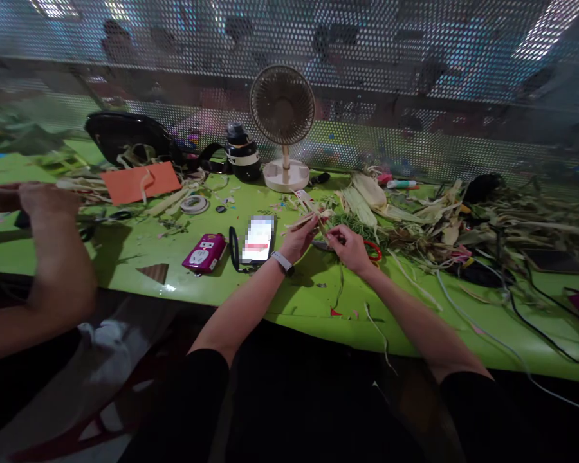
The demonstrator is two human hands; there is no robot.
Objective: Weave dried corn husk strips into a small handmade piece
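My left hand [300, 239] is closed in a pinch on pale corn-husk strips [311, 217] held just above the green table [299, 296]. My right hand [350, 247] is closed on the same bundle from the right, close beside the left hand. Red-handled scissors [374, 249] lie under and just behind my right hand. A smartwatch sits on my left wrist. A phone [259, 239] on a stand is just left of my left hand.
A small desk fan [282, 122] stands behind. Corn husks [371, 193] and dried scraps pile up at right with cables [525, 315]. A pink device [204, 252], tape roll [194, 204], orange paper [139, 182] and black bag [125, 135] lie left. Another person's arm [53, 257] rests far left.
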